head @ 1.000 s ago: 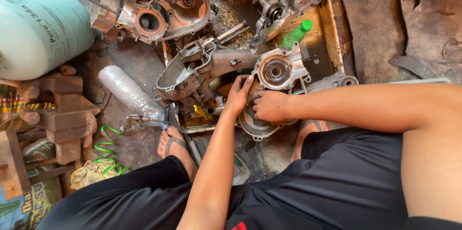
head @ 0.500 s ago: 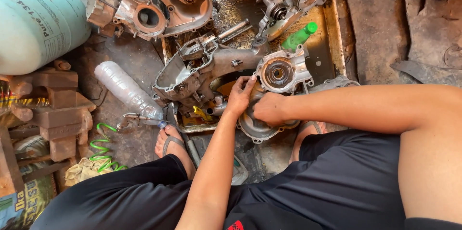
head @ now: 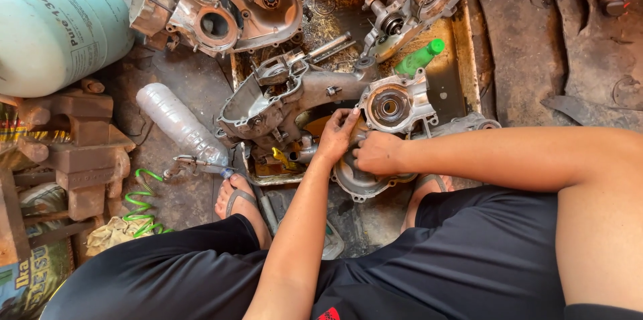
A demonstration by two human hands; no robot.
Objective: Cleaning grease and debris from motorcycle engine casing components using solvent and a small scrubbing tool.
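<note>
Two hands meet over one round grey engine cover [head: 362, 182] lying at the near edge of the oily metal tray [head: 469, 45]: the left hand [head: 337, 136] lays open fingers on its upper rim, the right hand [head: 376, 154] has its grip curled on the rim; what the fingers pinch is hidden. One sandalled foot [head: 236, 199] rests beside it. Beyond lie four crankcase castings, nearest one crankcase half [head: 394, 104], one green-capped bottle [head: 419, 58], one clear plastic bottle [head: 179, 125] and, far left and cut off, one pale gas cylinder [head: 53, 22].
</note>
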